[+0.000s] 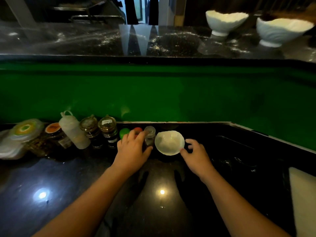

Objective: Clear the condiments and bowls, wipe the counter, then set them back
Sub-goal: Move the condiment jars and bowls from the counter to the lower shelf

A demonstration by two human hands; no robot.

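A small white bowl (169, 142) sits on the black counter (85, 182) against the green wall. Left of it stands a clear shaker jar (149, 136) with a grey lid, and my left hand (132, 149) grips it with thumb and fingers curled round its sides. My right hand (195, 154) hovers at the bowl's right rim, fingers spread and loosely bent, the thumb close to the rim. Behind my left hand show a green cap (124, 132) and a red cap (138, 129). Two gold-lidded spice jars (107, 132), a white squeeze bottle (73, 132) and an orange-lidded jar (54, 135) line the wall further left.
Two larger white bowls (224, 21) stand on the raised dark ledge at the top right. Stacked plastic containers (18, 139) sit at the far left. A white board or cloth (302, 199) lies at the right edge beside a dark sink recess (239, 151).
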